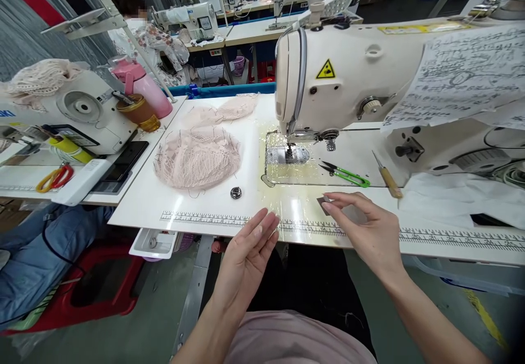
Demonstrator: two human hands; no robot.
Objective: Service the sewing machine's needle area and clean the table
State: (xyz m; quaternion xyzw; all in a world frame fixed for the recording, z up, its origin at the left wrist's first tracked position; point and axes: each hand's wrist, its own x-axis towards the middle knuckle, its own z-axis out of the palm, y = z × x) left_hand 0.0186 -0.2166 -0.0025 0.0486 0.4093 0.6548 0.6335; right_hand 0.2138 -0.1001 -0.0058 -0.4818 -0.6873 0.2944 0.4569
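My right hand [375, 233] pinches a small flat dark piece [322, 205] between thumb and fingertips, just above the table's front edge. My left hand [250, 252] is held palm up at the same edge, fingers stretched out with nothing in them. Between and beyond them stands a white sewing machine [344, 80], its metal needle plate [301, 155] under the needle. Green-handled thread snips [348, 176] and an awl [389, 181] with a wooden handle lie on the machine bed. A round metal bobbin case [235, 193] rests left of the needle area.
Pale pink lace fabric [197, 159] is piled at the left of the table. A printed ruler [205, 219] runs along the front edge. White cloth [443, 194] lies at the right. Another machine [82, 107] and a pink bottle [141, 88] stand left; a person [143, 41] sits beyond.
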